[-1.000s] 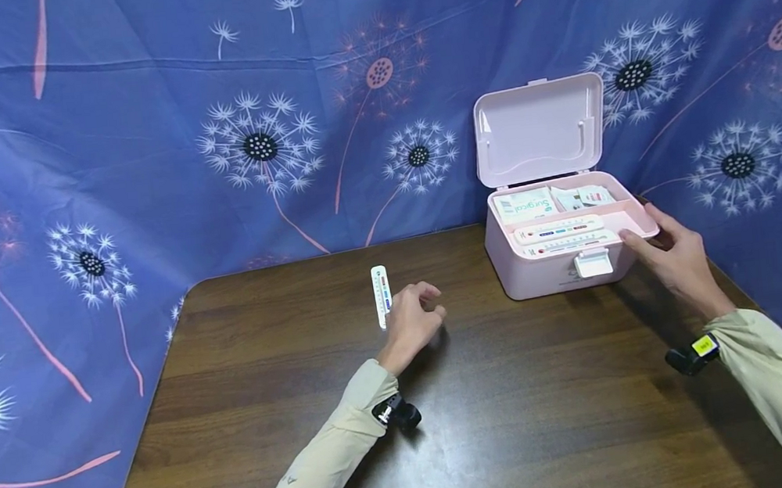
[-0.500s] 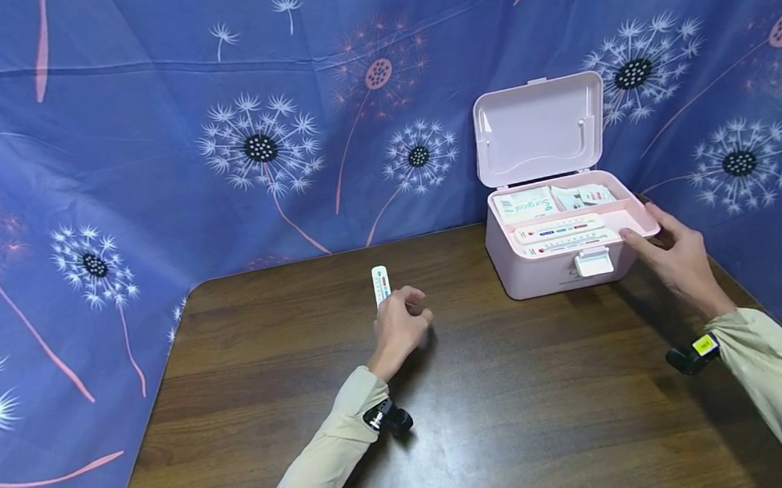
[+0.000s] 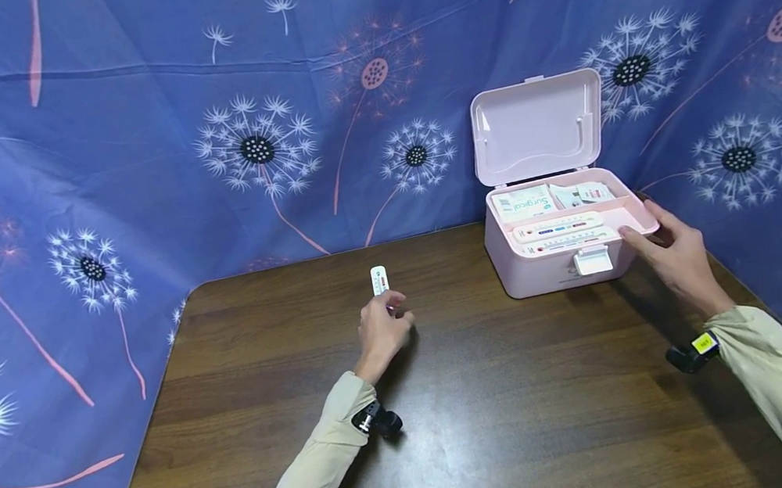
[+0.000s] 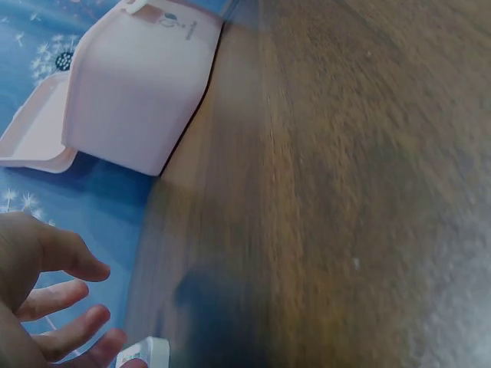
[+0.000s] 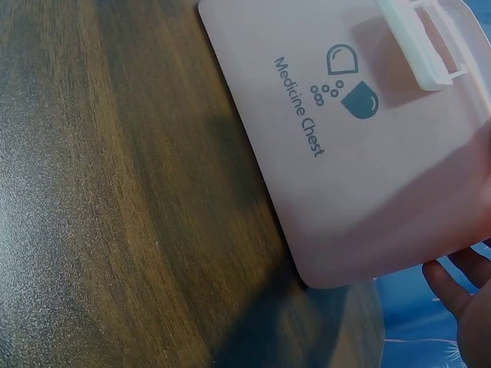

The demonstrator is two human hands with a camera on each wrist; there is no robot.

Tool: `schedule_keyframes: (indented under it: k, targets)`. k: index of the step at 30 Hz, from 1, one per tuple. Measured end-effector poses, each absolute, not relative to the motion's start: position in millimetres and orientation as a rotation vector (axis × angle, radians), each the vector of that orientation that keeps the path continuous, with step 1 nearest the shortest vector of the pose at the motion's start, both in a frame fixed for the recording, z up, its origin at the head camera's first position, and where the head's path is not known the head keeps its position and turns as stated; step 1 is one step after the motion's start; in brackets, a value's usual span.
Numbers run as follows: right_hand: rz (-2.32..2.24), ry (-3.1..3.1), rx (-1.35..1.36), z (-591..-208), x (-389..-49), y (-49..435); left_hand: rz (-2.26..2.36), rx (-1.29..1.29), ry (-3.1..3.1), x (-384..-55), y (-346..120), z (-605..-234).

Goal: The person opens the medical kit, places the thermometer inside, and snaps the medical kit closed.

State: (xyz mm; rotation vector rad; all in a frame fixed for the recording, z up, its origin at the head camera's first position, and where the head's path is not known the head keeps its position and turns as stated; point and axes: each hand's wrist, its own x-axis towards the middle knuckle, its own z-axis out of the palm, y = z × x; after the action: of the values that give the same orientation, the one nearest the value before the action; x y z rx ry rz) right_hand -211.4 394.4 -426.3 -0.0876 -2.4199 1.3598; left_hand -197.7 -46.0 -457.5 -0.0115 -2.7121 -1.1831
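Observation:
A white thermometer (image 3: 379, 279) lies on the wooden table, its lower part hidden by my left hand (image 3: 380, 330). In the left wrist view the thumb and fingers of that hand are spread apart and bent, with the thermometer's end (image 4: 147, 353) near the fingertips. At the right stands a pink medicine chest (image 3: 531, 276) with its lid up. My right hand (image 3: 681, 259) grips its right front corner, thumb at the rim and fingers along the side. Two more thermometers (image 3: 559, 228) lie in the chest's front compartment.
Behind the chest's divider are a packet marked Surgical (image 3: 523, 203) and other small packets (image 3: 583, 194). The raised lid (image 3: 538, 128) stands close to a blue dandelion-print cloth (image 3: 166, 179) that hangs behind the table (image 3: 268, 366) and at its sides.
My left hand has moved left, from beside the thermometer to over its lower part. The right hand stays on the chest, which has not moved.

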Motion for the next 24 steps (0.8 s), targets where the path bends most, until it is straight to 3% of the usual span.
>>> schedule_keyframes:
  k: [12, 24]
  targets:
    - [1.402, -2.351, -0.041, -402, -198, 373, -1.142, 0.102, -2.663, -195, -55, -466]
    - [1.376, -2.356, -0.072, -424, -211, 389, -1.184, 0.107, -2.625, -197, -63, -473]
